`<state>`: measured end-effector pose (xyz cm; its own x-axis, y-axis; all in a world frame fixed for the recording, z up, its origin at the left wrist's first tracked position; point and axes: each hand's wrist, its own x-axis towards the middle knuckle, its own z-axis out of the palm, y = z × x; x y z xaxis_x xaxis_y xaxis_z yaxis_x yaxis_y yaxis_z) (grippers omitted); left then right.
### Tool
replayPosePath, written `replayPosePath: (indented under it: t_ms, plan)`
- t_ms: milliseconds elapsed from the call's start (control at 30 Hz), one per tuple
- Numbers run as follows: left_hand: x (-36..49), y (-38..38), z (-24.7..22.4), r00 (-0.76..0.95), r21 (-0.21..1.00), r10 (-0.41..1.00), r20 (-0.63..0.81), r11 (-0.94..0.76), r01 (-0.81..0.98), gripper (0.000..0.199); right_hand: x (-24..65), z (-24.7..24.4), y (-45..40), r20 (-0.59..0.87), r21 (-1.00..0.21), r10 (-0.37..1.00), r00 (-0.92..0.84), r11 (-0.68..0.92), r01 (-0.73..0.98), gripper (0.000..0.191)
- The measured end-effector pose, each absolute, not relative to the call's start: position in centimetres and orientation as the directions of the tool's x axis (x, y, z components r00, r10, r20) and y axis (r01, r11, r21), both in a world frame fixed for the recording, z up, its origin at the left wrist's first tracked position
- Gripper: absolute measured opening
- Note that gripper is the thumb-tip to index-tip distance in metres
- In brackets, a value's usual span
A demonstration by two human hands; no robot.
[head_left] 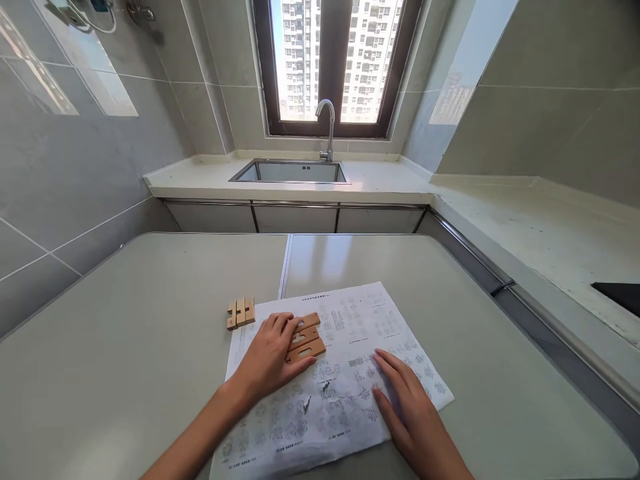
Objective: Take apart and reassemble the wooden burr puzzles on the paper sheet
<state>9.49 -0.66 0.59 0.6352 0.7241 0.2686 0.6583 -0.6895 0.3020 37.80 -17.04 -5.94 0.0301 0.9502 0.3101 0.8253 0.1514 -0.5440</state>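
My left hand (270, 353) lies over a row of three flat wooden puzzle pieces (311, 333), its thumb along the near edge and its fingers at the far left end. Slots are cut in these pieces, and their left ends are hidden under the hand. Beneath them is a printed instruction sheet (350, 320) covered in small diagrams. My right hand (407, 403) rests on the sheet's right side with thumb and fingers apart, holding nothing. More notched wooden puzzle pieces (241, 313) stand side by side at the sheet's upper left corner.
The pale table (125, 347) has a seam running away from me. Beyond it are a counter (200, 175) with a sink (295, 172), a faucet (327, 127) and a window (335, 60). Another counter (565, 233) runs along the right, with a dark object (620, 297) on it.
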Motion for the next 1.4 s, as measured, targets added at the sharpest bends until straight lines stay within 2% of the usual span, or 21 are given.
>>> replayPosePath:
  t_ms: [167,333,500,633,900,1033,1100,1167,1400]
  plan:
    - [5.7,-2.9,0.5,0.558,0.235,0.770,0.309,-0.631,0.740,0.059,37.7,-6.2,-17.1,0.350,-0.561,0.935,0.046,0.171,0.810,0.041]
    - [2.5,-3.9,0.3,0.511,0.205,0.808,0.292,-0.575,0.792,0.061,37.5,-5.9,-17.4,0.315,-0.627,0.943,0.106,0.123,0.769,0.036]
    - [0.2,-3.8,0.2,0.437,0.239,0.839,0.324,-0.519,0.820,0.059,37.6,-5.4,-17.5,0.316,-0.660,0.942,0.116,0.130,0.740,0.032]
    - [-2.2,-4.0,0.1,0.325,0.278,0.883,0.339,-0.424,0.862,0.065,37.8,-5.3,-17.4,0.330,-0.667,0.935,0.130,0.134,0.733,0.031]
    - [-4.1,-4.3,0.4,0.127,0.494,0.971,0.204,-0.214,0.843,0.069,38.0,-5.4,-17.4,0.305,-0.686,0.945,0.118,0.132,0.716,0.028]
    - [-3.7,-4.1,0.9,-0.058,0.692,0.991,0.124,-0.045,0.721,0.060,37.9,-5.3,-17.5,0.283,-0.729,0.946,0.155,0.108,0.676,0.029]
    - [-3.7,-4.0,1.0,-0.131,0.742,0.985,0.109,0.007,0.670,0.060,37.9,-5.2,-17.5,0.276,-0.751,0.947,0.165,0.105,0.652,0.028]
    - [-3.6,-3.9,1.2,-0.152,0.736,0.981,0.117,0.017,0.677,0.059,37.8,-5.0,-17.5,0.277,-0.766,0.947,0.164,0.114,0.633,0.028]
    - [-3.0,-3.2,1.4,-0.133,0.603,0.981,0.140,0.022,0.798,0.052,37.8,-4.1,-17.4,0.272,-0.802,0.942,0.198,0.109,0.587,0.027]
